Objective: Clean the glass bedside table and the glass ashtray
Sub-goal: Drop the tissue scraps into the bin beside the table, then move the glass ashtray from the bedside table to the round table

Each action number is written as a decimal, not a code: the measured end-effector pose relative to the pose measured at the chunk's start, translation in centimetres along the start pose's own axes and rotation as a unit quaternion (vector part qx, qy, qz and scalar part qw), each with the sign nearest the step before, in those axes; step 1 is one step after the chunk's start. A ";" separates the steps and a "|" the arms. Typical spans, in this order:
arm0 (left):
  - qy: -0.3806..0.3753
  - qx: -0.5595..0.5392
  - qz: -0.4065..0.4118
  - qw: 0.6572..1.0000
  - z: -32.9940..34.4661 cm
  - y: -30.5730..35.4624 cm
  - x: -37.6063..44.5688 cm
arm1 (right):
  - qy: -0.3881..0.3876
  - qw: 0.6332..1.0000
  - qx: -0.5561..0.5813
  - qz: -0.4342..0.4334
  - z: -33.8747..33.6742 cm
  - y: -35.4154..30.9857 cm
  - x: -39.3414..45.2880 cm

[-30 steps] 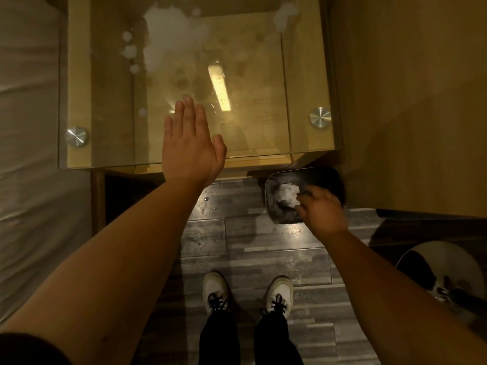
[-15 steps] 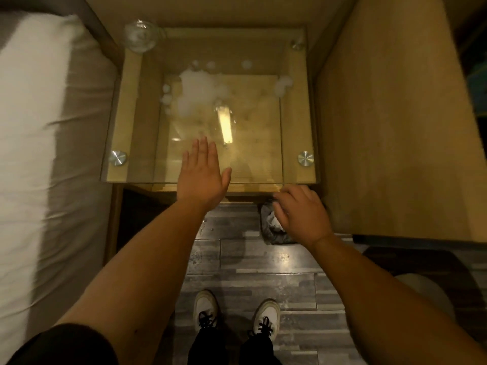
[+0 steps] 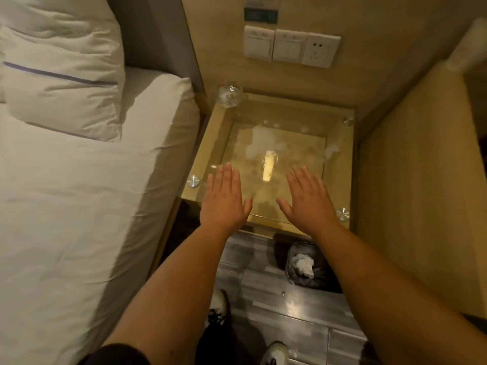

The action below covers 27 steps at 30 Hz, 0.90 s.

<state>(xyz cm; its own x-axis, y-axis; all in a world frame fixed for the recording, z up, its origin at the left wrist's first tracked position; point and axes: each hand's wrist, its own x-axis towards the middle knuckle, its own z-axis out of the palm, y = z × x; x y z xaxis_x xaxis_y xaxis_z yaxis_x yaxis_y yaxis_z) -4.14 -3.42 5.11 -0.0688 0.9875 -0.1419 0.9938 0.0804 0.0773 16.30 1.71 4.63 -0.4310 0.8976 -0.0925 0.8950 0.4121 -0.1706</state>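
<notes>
Two hands, left [image 3: 224, 200] & right [image 3: 307, 198], flat, empty, over foam-smeared glass bedside table [image 3: 208, 164].

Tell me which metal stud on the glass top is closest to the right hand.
The near-right stud, just beside the right hand at the table's front corner. The other visible studs sit at the near-left and far-right corners.

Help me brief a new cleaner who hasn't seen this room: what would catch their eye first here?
Two open hands, the left hand and the right hand, spread palm-down over the near half of the glass bedside table. Behind them, white foam smears the far part of the glass, and the glass ashtray sits at its far left corner beside the bed. On the floor in front, a dark bin holds crumpled tissue.
</notes>
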 end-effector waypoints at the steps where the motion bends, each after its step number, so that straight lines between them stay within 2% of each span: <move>1: 0.003 -0.002 0.000 1.000 -0.2 -0.5 0.5 | -0.003 1.000 -0.003 -0.002 -0.1 -0.4 0.8; 8: 0.020 -0.013 0.006 1.000 0.2 -5.7 6.2 | 0.001 1.000 -0.006 -0.004 0.5 -3.2 8.3; 15: -0.010 -0.030 0.031 0.999 0.9 -12.3 14.6 | 0.010 0.999 0.006 0.033 2.1 -6.1 17.9; 21: -0.020 -0.032 0.049 0.998 1.9 -14.8 21.4 | -0.002 0.998 0.010 0.057 4.1 -5.4 24.4; 27: -0.006 -0.042 0.029 0.999 3.1 -15.1 27.9 | -0.017 0.999 0.019 0.044 5.6 -3.4 30.0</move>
<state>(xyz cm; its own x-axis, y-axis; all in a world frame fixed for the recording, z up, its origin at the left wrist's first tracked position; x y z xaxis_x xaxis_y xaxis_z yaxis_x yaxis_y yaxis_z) -20.81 22.47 -3.12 -0.0094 0.9892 -0.1466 0.9850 0.0344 0.1689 -0.35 26.36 -3.09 -0.3549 0.9241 -0.1418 0.9248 0.3248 -0.1980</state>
